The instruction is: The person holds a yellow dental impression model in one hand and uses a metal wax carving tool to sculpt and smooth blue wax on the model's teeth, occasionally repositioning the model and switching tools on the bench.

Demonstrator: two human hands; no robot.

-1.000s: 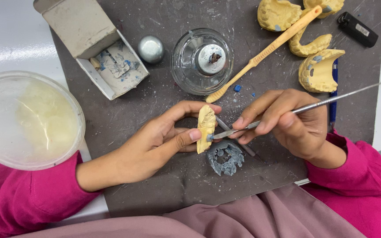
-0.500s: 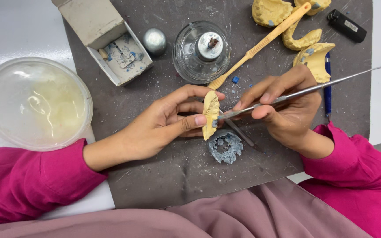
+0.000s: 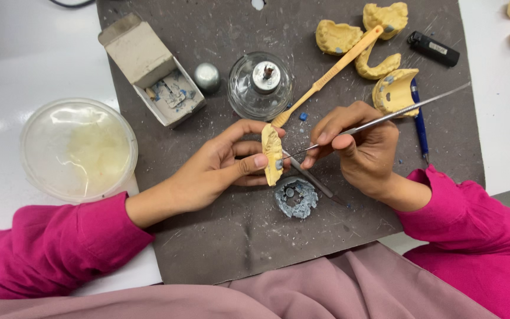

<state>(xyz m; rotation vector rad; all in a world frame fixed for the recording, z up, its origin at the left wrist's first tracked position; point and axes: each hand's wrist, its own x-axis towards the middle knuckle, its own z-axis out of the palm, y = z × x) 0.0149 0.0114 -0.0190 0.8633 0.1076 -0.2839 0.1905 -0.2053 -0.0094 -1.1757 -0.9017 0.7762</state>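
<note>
My left hand (image 3: 222, 165) pinches a yellow plaster dental cast (image 3: 272, 155) on edge above a dark grey work mat (image 3: 219, 236). In my right hand (image 3: 361, 145) is a thin metal instrument (image 3: 396, 114), held like a pen, with its tip touching the cast's right face. Just below the cast lies a lump of blue-grey wax (image 3: 296, 198). A second metal tool (image 3: 320, 183) rests on the mat under my right hand.
A glass spirit lamp (image 3: 261, 85), a small metal cap (image 3: 206, 77) and an open cardboard box (image 3: 154, 71) stand at the mat's top. Several more yellow casts (image 3: 385, 65), a yellow-handled tool (image 3: 329, 74), a black lighter (image 3: 433, 48) and a blue pen (image 3: 420, 121) lie top right. A clear lidded tub (image 3: 78, 147) sits left.
The view has shifted a little, and both hands sit slightly higher on the mat. The instrument's tip stays at the cast, which my left hand still holds on edge.
</note>
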